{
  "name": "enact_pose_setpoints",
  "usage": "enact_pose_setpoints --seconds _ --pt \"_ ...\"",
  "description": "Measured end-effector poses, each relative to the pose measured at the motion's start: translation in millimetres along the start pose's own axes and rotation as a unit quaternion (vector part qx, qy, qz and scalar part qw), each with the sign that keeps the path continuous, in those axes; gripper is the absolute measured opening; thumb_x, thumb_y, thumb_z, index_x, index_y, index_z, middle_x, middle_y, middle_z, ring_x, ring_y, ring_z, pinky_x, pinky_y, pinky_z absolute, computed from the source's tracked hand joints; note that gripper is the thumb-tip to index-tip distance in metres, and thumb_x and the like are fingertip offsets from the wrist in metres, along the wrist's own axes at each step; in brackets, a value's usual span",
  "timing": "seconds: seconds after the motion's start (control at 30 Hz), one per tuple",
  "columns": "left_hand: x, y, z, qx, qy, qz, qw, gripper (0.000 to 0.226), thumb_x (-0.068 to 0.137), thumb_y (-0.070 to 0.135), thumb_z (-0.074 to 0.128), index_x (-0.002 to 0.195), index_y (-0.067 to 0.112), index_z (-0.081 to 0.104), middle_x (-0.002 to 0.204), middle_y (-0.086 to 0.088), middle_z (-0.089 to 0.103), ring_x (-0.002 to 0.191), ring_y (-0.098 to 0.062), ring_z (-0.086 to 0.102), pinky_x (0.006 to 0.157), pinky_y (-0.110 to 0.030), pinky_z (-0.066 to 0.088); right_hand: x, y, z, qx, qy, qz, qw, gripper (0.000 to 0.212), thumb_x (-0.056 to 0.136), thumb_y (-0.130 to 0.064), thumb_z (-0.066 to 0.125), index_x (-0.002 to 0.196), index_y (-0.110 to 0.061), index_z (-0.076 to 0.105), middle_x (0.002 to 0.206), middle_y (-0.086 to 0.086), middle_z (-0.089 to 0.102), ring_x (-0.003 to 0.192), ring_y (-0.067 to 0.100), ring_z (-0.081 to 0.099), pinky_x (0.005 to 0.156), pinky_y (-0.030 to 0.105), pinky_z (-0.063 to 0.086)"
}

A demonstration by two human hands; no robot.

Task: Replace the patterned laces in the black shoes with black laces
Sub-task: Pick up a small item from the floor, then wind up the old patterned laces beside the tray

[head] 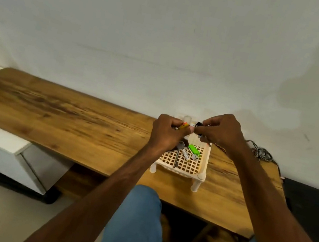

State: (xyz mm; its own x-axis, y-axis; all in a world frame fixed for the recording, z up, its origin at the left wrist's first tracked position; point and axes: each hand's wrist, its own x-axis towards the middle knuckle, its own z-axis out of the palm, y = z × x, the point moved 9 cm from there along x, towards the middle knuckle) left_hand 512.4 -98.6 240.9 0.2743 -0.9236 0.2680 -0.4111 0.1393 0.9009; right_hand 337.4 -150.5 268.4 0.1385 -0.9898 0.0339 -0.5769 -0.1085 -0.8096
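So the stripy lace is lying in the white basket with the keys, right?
No. The head view shows the stripy lace lying on the wooden table, to the right of the white basket. The keys are in the basket.

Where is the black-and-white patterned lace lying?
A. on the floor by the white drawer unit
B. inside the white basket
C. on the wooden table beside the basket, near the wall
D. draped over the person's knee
C: the patterned lace lies heaped on the wooden table by the wall, outside the white basket, which holds keys and a green tag.
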Motion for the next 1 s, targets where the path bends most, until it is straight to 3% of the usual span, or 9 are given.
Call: enact_pose_setpoints --seconds 0.07,0.13,0.2,0.37,0.5,0.67,0.73,0.87,1.0 --pt "-1 -15 13 0.026 -0.017 -0.006 0.999 0.018 0.085 0.024 0.082 0.088 0.006 0.082 0.068 0.005 0.072 0.056 0.007 0.061 0.053 -0.007 0.039 5 16 10 -0.02 -0.014 0.002 1.0 0.029 0.07 -0.021 0.093 0.09 -0.007 0.078 0.078 0.009 0.077 0.067 0.02 0.076 0.074 0.039 0.065" --pt "-2 -34 24 0.051 -0.033 -0.022 0.998 0.019 0.085 0.022 0.082 0.087 0.003 0.081 0.07 0.001 0.072 0.052 0.006 0.056 0.049 -0.004 0.035 7 30 21 -0.067 -0.031 -0.002 0.997 0.027 0.071 -0.021 0.093 0.09 -0.008 0.079 0.077 0.006 0.076 0.061 0.013 0.072 0.059 0.023 0.058" --pt "-2 -50 34 0.098 -0.058 -0.035 0.993 0.02 0.084 0.023 0.083 0.079 0.004 0.078 0.063 0.007 0.065 0.051 0.005 0.055 0.046 -0.006 0.032 10 46 33 -0.108 -0.053 -0.003 0.993 0.021 0.072 -0.018 0.092 0.087 -0.01 0.079 0.072 0.002 0.074 0.054 0.009 0.07 0.049 0.016 0.051" --pt "-3 -81 59 0.23 -0.108 -0.084 0.964 0.022 0.084 0.032 0.082 0.099 0.016 0.08 0.094 0.0 0.076 0.075 -0.011 0.068 0.056 -0.018 0.043 15 68 57 -0.201 -0.099 -0.017 0.974 0.023 0.072 -0.02 0.09 0.093 -0.014 0.081 0.081 0.002 0.076 0.067 0.014 0.071 0.067 0.035 0.064" --pt "9 -70 60 0.214 -0.08 -0.052 0.972 0.026 0.085 0.03 0.081 0.106 0.014 0.079 0.111 -0.003 0.075 0.09 -0.014 0.069 0.058 -0.013 0.04 18 73 57 -0.204 -0.093 -0.036 0.974 0.025 0.074 -0.022 0.09 0.095 -0.016 0.08 0.088 0.001 0.076 0.076 0.013 0.068 0.074 0.038 0.063" --pt "11 -67 50 0.257 -0.097 -0.045 0.96 0.022 0.083 0.03 0.084 0.097 0.013 0.081 0.104 -0.006 0.076 0.071 -0.01 0.06 0.053 -0.014 0.035 20 82 52 -0.186 -0.081 -0.047 0.978 0.024 0.077 -0.02 0.088 0.099 -0.014 0.08 0.092 0.002 0.077 0.079 0.012 0.069 0.078 0.038 0.062" --pt "5 -73 49 0.29 -0.116 -0.06 0.948 0.028 0.083 0.03 0.084 0.106 0.014 0.079 0.106 -0.006 0.075 0.075 -0.013 0.061 0.057 -0.018 0.039 21 85 53 -0.187 -0.087 -0.048 0.977 0.026 0.076 -0.02 0.089 0.1 -0.014 0.08 0.094 0.002 0.077 0.082 0.013 0.069 0.08 0.039 0.062" --pt "-2 -77 52 0.348 -0.121 -0.063 0.927 0.038 0.079 0.035 0.086 0.112 0.018 0.076 0.112 -0.004 0.074 0.099 -0.02 0.068 0.082 -0.035 0.056 18 82 64 -0.22 -0.127 -0.069 0.965 0.032 0.076 -0.023 0.09 0.105 -0.016 0.079 0.095 -0.001 0.077 0.081 0.01 0.068 0.074 0.031 0.059" --pt "-5 -73 60 0.396 -0.121 -0.035 0.909 0.034 0.079 0.039 0.085 0.107 0.022 0.078 0.109 -0.002 0.074 0.105 -0.022 0.065 0.092 -0.041 0.054 10 78 85 -0.277 -0.164 -0.092 0.942 0.033 0.077 -0.031 0.088 0.107 -0.021 0.078 0.098 -0.004 0.075 0.084 0.011 0.066 0.068 0.027 0.055"
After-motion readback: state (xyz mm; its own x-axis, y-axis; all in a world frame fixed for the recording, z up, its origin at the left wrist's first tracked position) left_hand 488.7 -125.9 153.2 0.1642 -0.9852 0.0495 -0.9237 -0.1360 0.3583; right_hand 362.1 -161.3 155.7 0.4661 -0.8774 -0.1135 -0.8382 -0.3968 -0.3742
